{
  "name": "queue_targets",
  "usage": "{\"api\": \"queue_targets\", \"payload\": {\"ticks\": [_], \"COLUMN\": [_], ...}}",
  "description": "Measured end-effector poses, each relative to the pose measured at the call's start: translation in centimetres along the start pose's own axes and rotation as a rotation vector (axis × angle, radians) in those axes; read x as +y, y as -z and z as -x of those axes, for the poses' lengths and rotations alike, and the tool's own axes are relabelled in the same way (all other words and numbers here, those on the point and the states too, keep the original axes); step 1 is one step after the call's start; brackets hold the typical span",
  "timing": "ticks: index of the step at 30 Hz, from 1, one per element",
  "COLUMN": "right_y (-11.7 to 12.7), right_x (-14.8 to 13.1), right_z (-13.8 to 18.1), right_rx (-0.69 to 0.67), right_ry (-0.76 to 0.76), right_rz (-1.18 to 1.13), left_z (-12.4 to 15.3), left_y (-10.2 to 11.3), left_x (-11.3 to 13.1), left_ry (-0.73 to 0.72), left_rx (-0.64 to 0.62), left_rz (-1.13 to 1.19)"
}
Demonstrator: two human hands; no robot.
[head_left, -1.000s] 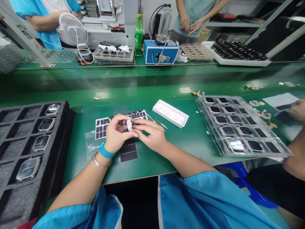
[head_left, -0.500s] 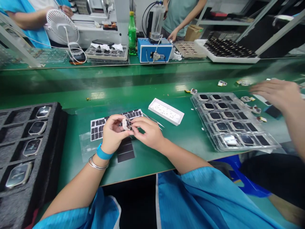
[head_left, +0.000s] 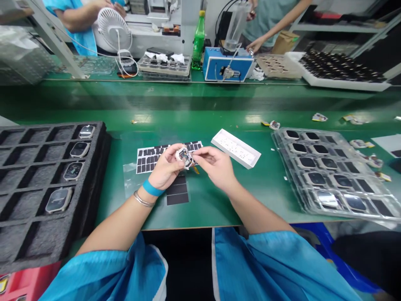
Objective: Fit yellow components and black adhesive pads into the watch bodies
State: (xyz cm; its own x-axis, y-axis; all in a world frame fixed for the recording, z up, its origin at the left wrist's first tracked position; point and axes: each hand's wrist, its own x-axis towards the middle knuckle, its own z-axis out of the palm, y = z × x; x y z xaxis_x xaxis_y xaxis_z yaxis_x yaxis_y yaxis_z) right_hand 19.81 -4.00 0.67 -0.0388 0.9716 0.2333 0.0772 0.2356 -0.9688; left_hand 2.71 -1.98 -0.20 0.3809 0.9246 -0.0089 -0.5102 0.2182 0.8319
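Between my hands is a small watch case (head_left: 184, 156) with its inner circuit parts showing. My left hand (head_left: 167, 168) is closed around its left side, thumb along the lower edge. The fingertips of my right hand (head_left: 216, 166) pinch at its right side, close to a small yellow-orange flex piece (head_left: 196, 169) that hangs below. Exactly what the right fingertips grip is too small to make out. Under the hands lie a white sheet of black stickers (head_left: 145, 161) and a sheet of larger black rectangles (head_left: 177, 197).
A white box (head_left: 247, 161) of tiny parts lies right of my hands. Clear trays of watches (head_left: 316, 179) stand farther right, a grey foam tray (head_left: 34, 175) at left. Loose watch parts (head_left: 274, 125) lie behind. People work across the bench, near a blue machine (head_left: 227, 67).
The watch case has turned so its circuit side faces up toward me. My view has swung left, and the co-worker's arm at the right is out of sight.
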Motion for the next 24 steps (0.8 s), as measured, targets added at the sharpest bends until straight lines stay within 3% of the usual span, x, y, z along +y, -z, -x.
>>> {"api": "queue_targets", "payload": {"ticks": [4,7,9,15,20,24], "right_y": [-1.4,-0.4,0.6,2.5,3.6,4.3], "right_x": [0.2,0.2,0.0,-1.5,-2.6,-2.4], "right_z": [0.6,0.0,-0.4,-0.9,-0.7,-0.9], "right_rx": [-0.101,-0.325,-0.397,-0.292,-0.585,-0.535], "right_ry": [-0.111,-0.398,-0.528,-0.401,-0.505,-0.456], "right_rz": [-0.270,-0.413,-0.451,-0.469,-0.394,-0.406], "left_z": [-0.1,-0.1,-0.1,0.1,0.2,0.2], "left_y": [0.1,0.3,0.4,0.4,0.2,0.0], "left_x": [0.3,0.7,0.9,0.8,0.3,0.2], "left_ry": [0.003,0.008,0.012,0.092,0.198,0.241], "left_rx": [-0.004,-0.008,-0.025,-0.105,-0.150,-0.155], "left_rz": [0.026,0.037,0.025,0.021,0.044,0.050]}}
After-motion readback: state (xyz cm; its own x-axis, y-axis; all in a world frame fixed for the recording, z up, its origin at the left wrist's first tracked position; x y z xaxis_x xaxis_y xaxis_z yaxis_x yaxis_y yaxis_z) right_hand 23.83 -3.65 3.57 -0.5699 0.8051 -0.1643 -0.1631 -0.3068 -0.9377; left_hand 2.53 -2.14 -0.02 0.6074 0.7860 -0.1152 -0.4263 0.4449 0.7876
